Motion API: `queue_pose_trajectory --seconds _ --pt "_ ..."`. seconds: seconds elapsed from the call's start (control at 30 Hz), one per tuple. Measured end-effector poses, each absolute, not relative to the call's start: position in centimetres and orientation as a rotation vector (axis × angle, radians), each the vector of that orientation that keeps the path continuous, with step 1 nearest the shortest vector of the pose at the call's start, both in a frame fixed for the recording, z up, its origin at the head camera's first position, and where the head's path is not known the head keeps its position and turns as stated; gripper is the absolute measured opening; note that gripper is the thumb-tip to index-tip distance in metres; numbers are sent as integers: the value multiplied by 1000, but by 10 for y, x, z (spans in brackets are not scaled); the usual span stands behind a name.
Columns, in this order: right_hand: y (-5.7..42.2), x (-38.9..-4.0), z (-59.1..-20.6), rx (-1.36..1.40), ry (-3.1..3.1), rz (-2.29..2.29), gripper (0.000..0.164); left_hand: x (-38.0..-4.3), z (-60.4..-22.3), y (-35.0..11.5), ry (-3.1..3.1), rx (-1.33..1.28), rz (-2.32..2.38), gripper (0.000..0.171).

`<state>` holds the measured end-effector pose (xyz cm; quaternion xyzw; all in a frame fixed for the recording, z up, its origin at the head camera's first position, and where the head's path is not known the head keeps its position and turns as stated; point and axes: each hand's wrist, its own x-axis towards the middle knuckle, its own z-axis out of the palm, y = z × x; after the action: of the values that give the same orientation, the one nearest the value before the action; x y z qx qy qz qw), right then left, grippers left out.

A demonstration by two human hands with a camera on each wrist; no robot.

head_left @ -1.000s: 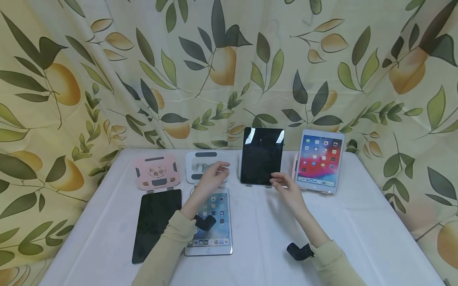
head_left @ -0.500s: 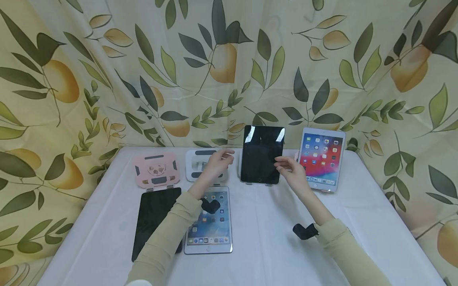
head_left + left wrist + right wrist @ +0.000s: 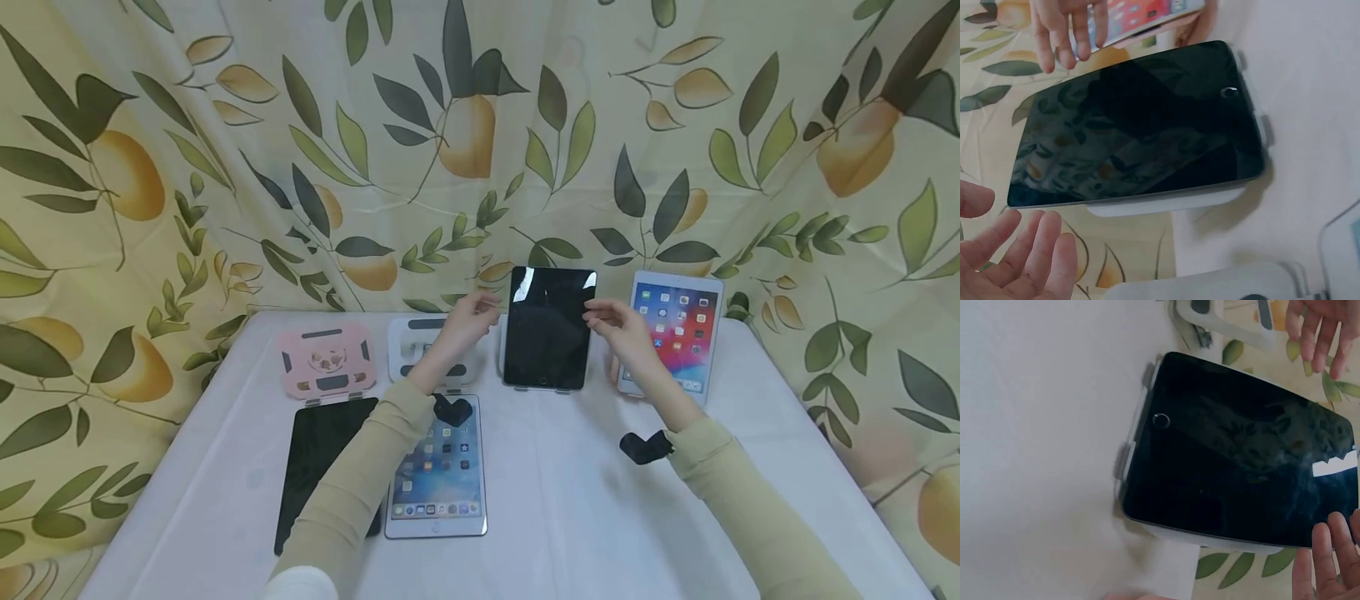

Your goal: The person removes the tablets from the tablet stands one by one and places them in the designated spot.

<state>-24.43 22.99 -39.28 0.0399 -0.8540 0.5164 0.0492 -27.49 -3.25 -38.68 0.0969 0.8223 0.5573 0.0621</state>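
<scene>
A black tablet [image 3: 549, 329] with a dark screen leans upright on a white stand [image 3: 1166, 205], held at its lower edge by small lips. My left hand [image 3: 471, 321] is at the tablet's left side, fingers relaxed and apart, with a gap to the edge in the left wrist view. On the other side, my right hand [image 3: 626, 333] has its fingertips [image 3: 1322, 532] right at the tablet's right edge, overlapping it in the right wrist view. Neither hand grips anything. My right hand partly covers a white tablet [image 3: 686, 312] with a lit home screen.
To the left, a pink stand [image 3: 327, 360] bears a dark tablet [image 3: 318, 450] lying flat before it. Beside it are a white stand [image 3: 420, 325] and a lit white tablet [image 3: 438, 492], both partly under my left arm. A leaf-patterned curtain [image 3: 480, 208] hangs behind the white-covered table [image 3: 540, 517].
Both hands have moved up and away from me along the tablet's sides. My left hand has also shifted right, off the white stand. The tablets have stayed where they were.
</scene>
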Motion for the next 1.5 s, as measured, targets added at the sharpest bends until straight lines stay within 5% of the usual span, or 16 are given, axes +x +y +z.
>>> queue_pose_trajectory --seconds 0.53,1.0,1.5 --pt "233 -282 -368 -55 -2535 1508 38 -316 -365 -17 2376 200 1733 35" --pt "230 -291 -375 -77 -2518 1688 50 -334 -388 -1 2383 147 1943 35" --pt "224 -293 -387 -176 -2389 1755 42 -332 -405 5 2361 195 2039 37"
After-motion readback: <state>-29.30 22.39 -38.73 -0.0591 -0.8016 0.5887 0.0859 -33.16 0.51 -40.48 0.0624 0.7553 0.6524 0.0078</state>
